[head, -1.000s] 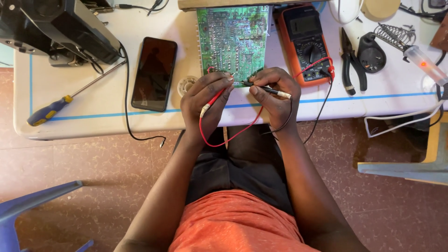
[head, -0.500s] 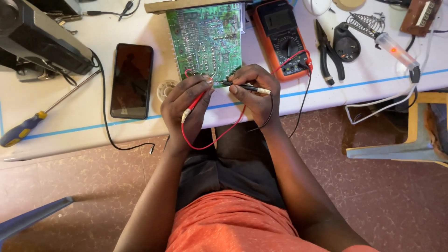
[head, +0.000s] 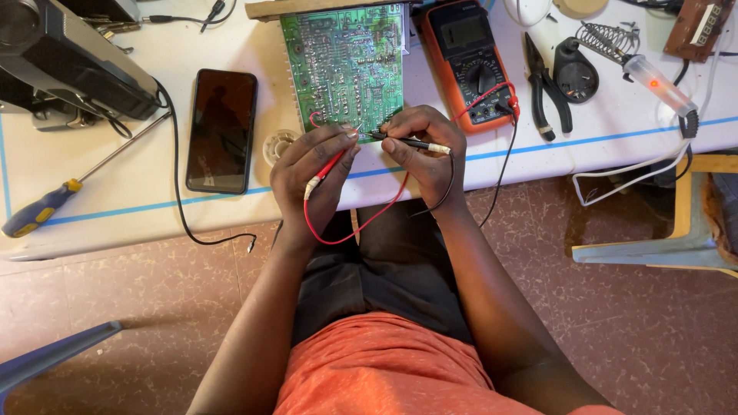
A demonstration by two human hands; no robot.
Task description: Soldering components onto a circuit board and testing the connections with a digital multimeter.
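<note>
left hand (head: 311, 173) and right hand (head: 423, 150) nudged slightly along green circuit board (head: 346, 65) edge

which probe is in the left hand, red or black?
The red probe: the left hand pinches it, tip on the green circuit board. The black probe sits in the right hand.

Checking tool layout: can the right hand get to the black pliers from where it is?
Probably yes. The pliers lie open on the table beside the multimeter, nothing on them. But the right hand holds the black probe, and the red lead crosses between.
</note>
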